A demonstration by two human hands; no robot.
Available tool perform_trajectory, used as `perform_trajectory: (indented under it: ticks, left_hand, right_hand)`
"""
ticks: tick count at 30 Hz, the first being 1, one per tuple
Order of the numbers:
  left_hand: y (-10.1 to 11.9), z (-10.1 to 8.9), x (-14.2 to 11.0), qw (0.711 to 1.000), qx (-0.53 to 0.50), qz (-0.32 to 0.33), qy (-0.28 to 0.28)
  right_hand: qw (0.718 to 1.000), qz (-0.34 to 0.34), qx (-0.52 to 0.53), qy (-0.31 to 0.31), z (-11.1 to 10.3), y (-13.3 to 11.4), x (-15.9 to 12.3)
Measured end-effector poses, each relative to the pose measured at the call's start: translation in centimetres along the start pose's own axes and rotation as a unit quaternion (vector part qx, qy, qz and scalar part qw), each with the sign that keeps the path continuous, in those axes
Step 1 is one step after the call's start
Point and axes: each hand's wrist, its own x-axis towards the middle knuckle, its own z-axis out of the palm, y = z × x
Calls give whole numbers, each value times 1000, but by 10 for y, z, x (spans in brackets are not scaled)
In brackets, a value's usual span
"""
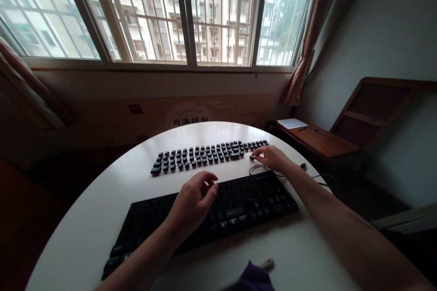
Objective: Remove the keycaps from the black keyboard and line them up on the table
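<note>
I have the right hand (pixel 269 156) right of centre in the frame, thumb and fingertips pinched on a small dark keycap (pixel 251 158); from here I can't tell whether that cap touches the tabletop (pixel 92 213). The left hand (pixel 194 198) is at centre, over the black keyboard (pixel 239 204), fingers half curled, a gap between thumb and forefinger, and I see nothing in its grasp. Whether its underside rests on the keyboard, I can't make out.

The keyboard lies aslant across the lower middle of the frame, its left end partly behind my left forearm. I can make out caps on its near right part, but much of the rest is too dark to read. Beyond it, across the middle of the frame, I see loose keycaps (pixel 205 160) set out in rows, running right up to near my right hand. A thin cable (pixel 251 167) loops just beyond the keyboard, near my right wrist, and a dark plug (pixel 303 166) sits right of that forearm.

At the bottom edge I have a purple cloth (pixel 254 278) with a pale stick-like piece (pixel 267 263) beside it. Toward the right of the frame, a paper sheet (pixel 292 123) lies on a brown wooden seat (pixel 327 140).
</note>
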Motion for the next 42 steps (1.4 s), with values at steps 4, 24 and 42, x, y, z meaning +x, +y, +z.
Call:
perform_trajectory:
  ticks: [4, 24, 42]
  left_hand:
    - [2, -1, 1, 1000, 4, 4, 0]
    - [0, 1, 1, 1000, 9, 11, -1]
    - [0, 1, -1, 998, -1, 46, 35]
  right_hand:
    - [1000, 1, -19, -2, 2, -4, 0]
    - [999, 18, -43, 0, 12, -9, 9]
    - [999, 4, -21, 36, 11, -17, 8]
